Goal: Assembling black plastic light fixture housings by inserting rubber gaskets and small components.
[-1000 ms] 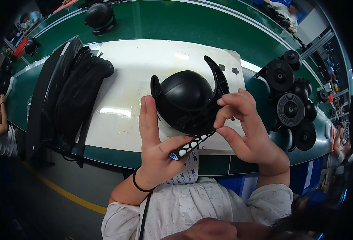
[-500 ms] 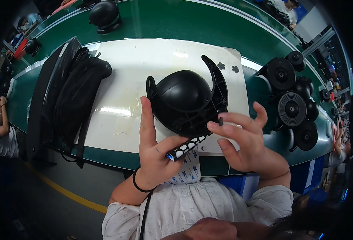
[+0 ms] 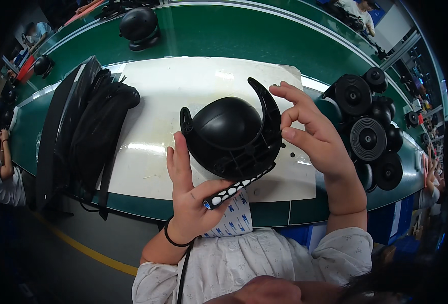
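Observation:
A black round shell [image 3: 226, 121] with two curved horn-like arms stands in front of me on a white mat. My left hand [image 3: 193, 202] lies at its lower left, a finger upright beside the left arm. Its thumb side grips a bent sheet [image 3: 239, 188], black with white oval spots, against the shell's lower rim; printed liner paper [image 3: 236, 218] hangs below. My right hand [image 3: 310, 124] is at the right horn, thumb and index pinched together at its edge; whatever they hold is hidden. Small black discs [image 3: 292, 154] lie near that thumb.
The white mat [image 3: 153, 121] covers part of the green table. Black bags [image 3: 102, 121] lie at left. Several black round units [image 3: 368, 139] are piled at right. Another black sphere on a base [image 3: 139, 28] stands across the table. Other people [image 3: 3, 177] work around.
My right hand has moved up from the shell's lower right to the right horn. The small black piece at its fingertips no longer shows. My left hand keeps its grip on the sheet.

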`<state>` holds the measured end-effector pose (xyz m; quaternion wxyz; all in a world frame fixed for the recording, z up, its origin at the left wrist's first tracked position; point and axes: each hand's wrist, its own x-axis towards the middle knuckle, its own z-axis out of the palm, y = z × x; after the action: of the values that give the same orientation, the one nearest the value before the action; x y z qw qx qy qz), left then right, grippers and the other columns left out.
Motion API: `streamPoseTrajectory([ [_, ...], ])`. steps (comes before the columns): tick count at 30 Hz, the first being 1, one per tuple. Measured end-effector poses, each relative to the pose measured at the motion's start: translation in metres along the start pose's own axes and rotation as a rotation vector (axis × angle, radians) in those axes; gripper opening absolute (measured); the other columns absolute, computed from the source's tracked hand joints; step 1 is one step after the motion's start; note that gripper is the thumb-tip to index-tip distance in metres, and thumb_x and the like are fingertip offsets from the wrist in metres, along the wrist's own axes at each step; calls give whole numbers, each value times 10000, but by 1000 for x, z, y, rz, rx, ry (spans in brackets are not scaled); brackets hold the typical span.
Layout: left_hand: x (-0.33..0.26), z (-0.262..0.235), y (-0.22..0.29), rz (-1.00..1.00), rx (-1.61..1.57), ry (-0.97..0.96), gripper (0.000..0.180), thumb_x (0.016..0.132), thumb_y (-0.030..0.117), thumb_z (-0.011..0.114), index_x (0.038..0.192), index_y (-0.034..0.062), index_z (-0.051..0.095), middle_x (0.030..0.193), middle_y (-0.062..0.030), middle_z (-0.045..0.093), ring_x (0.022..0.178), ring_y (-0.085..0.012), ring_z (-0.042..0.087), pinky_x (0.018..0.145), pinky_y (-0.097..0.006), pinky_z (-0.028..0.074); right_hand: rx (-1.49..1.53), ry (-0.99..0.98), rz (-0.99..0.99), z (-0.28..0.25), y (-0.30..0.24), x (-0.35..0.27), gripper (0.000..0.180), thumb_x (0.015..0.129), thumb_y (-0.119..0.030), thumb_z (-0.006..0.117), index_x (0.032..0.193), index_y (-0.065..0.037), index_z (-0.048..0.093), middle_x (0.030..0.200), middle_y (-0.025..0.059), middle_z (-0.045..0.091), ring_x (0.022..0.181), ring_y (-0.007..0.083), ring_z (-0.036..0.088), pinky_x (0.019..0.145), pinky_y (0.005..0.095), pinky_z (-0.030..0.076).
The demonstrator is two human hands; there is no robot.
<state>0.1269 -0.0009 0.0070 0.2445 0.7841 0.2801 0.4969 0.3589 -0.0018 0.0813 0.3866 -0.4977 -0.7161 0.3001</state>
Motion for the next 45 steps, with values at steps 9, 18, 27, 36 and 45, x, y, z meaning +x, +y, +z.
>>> streamPoseTrajectory([
  [9,-2,4,-3,-69,-62,53,186,587,114,752,753,128,668,1387,-295,133,1300,-400,165,1020,-516,44,-659,161,-243,7,-11,-10,77,789,-163,565,805,-92,589,1221,74,490,1236,283,317,970,397,225],
  [18,-7,-7,-3,-98,-248,76,177,610,133,765,743,102,653,1397,-249,166,1311,-405,110,1034,-487,102,-232,287,-609,25,4,-34,581,627,-377,750,1072,-99,502,1083,44,543,947,230,514,799,353,370],
  [27,-10,-13,9,-38,-228,104,258,643,295,752,688,83,613,1368,-162,309,1310,-395,120,1028,-463,161,-26,-51,-366,43,-18,-37,288,684,-52,689,948,-50,576,886,69,619,757,230,591,622,328,445],
  [36,-10,-12,14,-97,-214,107,229,645,260,755,669,74,623,1347,-132,361,1309,-384,132,1020,-443,188,-432,111,-724,33,-15,-44,253,692,-87,693,927,-88,597,956,50,619,875,237,606,632,303,447],
  [45,-10,-10,14,-48,-114,107,197,631,193,761,671,57,624,1326,-131,393,1307,-370,150,1013,-441,190,-485,166,-727,45,-25,-39,233,681,-140,670,894,-133,578,872,-14,613,827,155,566,673,281,353],
])
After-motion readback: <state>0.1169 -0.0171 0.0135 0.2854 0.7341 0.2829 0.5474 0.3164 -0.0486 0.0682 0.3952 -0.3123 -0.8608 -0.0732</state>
